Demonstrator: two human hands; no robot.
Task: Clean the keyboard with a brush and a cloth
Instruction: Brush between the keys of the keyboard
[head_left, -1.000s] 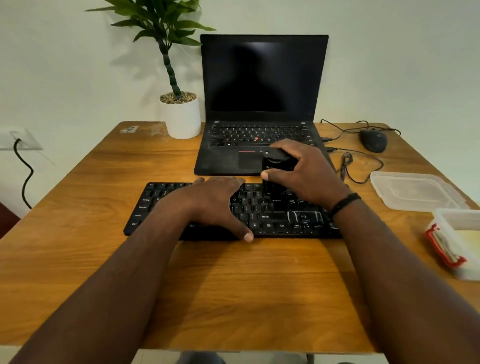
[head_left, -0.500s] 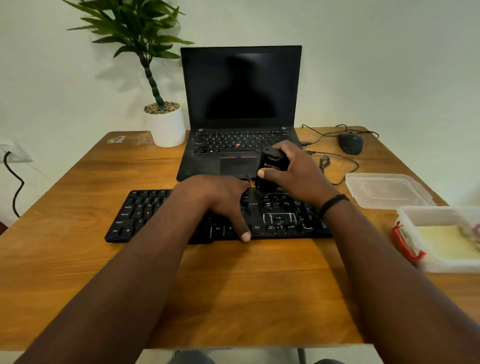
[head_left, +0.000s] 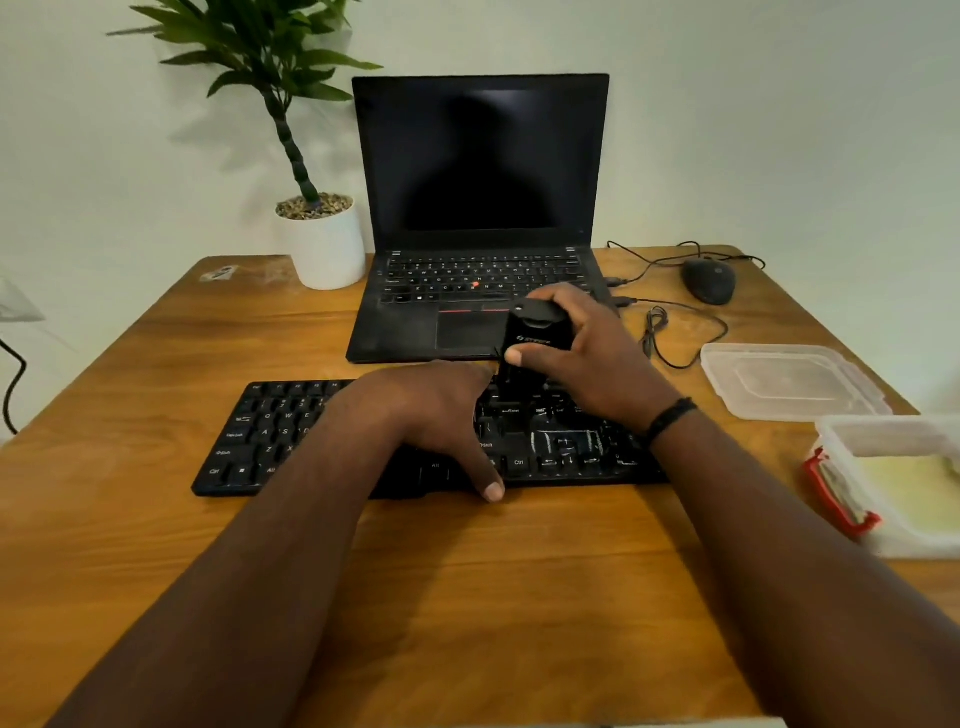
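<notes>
Hands on keyboard (head_left: 270, 441), brush (head_left: 530, 353)

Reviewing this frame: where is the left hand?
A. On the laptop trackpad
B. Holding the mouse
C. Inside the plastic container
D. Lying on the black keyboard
D: the left hand lies across the middle of the keyboard, its thumb at the near edge, while the right hand grips the brush over the keys.
</notes>
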